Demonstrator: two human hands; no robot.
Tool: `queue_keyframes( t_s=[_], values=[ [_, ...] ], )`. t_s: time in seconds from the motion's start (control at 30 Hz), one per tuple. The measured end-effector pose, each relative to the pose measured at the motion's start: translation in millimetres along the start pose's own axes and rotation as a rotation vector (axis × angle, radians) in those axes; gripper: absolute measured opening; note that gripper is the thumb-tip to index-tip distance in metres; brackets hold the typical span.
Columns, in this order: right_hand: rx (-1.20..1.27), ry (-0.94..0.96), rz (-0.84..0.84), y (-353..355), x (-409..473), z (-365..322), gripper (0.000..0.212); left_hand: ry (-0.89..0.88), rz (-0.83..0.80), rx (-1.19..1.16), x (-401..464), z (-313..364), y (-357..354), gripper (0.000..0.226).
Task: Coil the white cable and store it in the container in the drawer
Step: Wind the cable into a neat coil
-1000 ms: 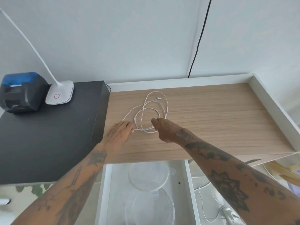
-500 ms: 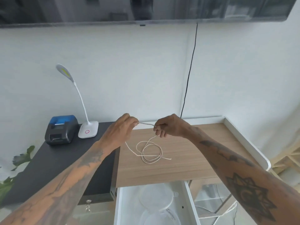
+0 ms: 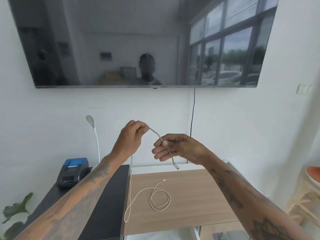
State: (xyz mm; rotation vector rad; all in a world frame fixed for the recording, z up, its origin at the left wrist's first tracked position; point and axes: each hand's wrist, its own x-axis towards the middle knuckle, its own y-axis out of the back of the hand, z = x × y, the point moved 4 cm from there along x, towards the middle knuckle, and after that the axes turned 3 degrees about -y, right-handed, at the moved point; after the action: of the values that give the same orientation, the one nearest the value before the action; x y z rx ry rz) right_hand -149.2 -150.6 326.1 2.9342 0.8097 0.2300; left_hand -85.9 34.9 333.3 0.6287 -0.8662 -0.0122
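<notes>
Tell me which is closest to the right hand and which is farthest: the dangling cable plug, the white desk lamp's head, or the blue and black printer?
Seen from the head camera, starting at the right hand:
1. The dangling plug of the white cable, just below that hand's grip.
2. The white desk lamp's head, off to the left, beyond the left hand.
3. The blue and black printer, lower left on the black cabinet.

Cable (image 3: pixel 160 199) looped on wooden top (image 3: pixel 190 196), printer (image 3: pixel 73 172) left on black cabinet (image 3: pixel 105 205), screen (image 3: pixel 138 42) above

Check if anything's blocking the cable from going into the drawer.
Nothing visible blocks it. Both hands, left and right, hold the cable above the desk; the drawer shows only at the bottom edge.
</notes>
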Motion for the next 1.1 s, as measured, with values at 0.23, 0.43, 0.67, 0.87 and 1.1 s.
queue_keyframes(
  t_s=[0.23, 0.43, 0.67, 0.87, 1.1],
  values=[
    [0.227, 0.167, 0.004, -15, -16, -25, 0.022, 0.153, 0.107, -0.245, 12, 28, 4, 0.016],
    [0.333, 0.205, -0.046, -20, -28, -37, 0.026, 0.202, 0.143, -0.391, 12, 47, -1, 0.020],
    [0.507, 0.280, -0.096, -26, -36, -68, 0.029, 0.214, 0.089, -0.408, -8, 62, -21, 0.017],
    [0.393, 0.468, 0.127, 10, -28, -91, 0.022, 0.107, -0.175, -0.299, -73, 82, -58, 0.031],
    [0.047, 0.259, 0.234, 20, -34, -36, 0.024, -0.249, -0.014, 0.076, -49, 126, 0, 0.011]
  ],
)
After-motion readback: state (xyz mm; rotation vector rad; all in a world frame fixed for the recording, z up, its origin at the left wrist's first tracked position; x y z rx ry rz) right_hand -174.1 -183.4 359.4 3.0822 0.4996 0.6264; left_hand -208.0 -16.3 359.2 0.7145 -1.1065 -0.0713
